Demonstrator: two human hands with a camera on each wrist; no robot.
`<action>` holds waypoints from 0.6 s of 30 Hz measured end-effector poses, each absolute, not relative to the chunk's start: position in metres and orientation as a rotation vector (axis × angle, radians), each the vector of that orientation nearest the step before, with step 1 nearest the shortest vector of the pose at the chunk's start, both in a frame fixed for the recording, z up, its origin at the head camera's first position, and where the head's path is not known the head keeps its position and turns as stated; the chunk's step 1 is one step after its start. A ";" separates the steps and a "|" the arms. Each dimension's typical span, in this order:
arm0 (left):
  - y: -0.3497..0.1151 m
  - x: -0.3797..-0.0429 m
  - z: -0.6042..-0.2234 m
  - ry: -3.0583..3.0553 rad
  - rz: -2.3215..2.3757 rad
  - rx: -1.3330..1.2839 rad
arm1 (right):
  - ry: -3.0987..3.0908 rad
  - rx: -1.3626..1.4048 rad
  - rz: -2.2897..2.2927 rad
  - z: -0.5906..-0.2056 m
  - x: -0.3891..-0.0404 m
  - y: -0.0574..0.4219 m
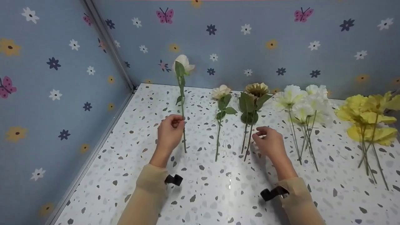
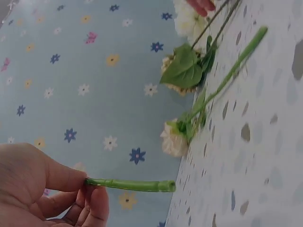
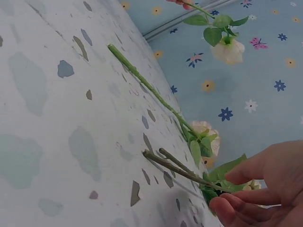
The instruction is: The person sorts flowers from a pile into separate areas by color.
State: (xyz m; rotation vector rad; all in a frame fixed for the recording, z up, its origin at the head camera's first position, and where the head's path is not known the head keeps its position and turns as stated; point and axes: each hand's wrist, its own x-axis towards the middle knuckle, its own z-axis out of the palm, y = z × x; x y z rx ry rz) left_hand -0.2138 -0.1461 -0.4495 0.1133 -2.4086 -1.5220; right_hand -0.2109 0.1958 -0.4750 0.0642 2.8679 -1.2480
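My left hand (image 1: 170, 129) pinches the green stem of a white artificial rose (image 1: 182, 64) between thumb and fingers. The rose is upright, raised above the table, and the cut stem end (image 2: 165, 186) points at the left wrist camera. My right hand (image 1: 270, 140) hovers beside two brownish flowers (image 1: 257, 89) with dark leaves, its thumb and fingers parted close to their stems (image 3: 173, 166). Whether a fingertip touches a stem is hard to tell. Between the hands lies a single cream rose (image 1: 221, 92) with its stem toward me.
Right of my right hand lie several white flowers (image 1: 303, 106), their stems crossing. Farther right is a bunch of yellow flowers (image 1: 365, 112). A blue patterned panel (image 1: 193, 40) stands behind the speckled white table (image 1: 206, 193), and another panel (image 1: 47, 103) stands on the left.
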 end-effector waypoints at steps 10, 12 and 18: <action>-0.081 -0.199 -0.459 -2.097 -1.987 -0.295 | 2.762 -0.071 -1.608 -0.469 -0.192 0.199; -0.070 -0.195 -0.463 -2.079 -2.052 -0.331 | 2.711 -0.090 -1.678 -0.468 -0.189 0.197; -0.044 -0.181 -0.471 -2.081 -2.218 -0.434 | 2.565 -0.128 -1.892 -0.460 -0.182 0.188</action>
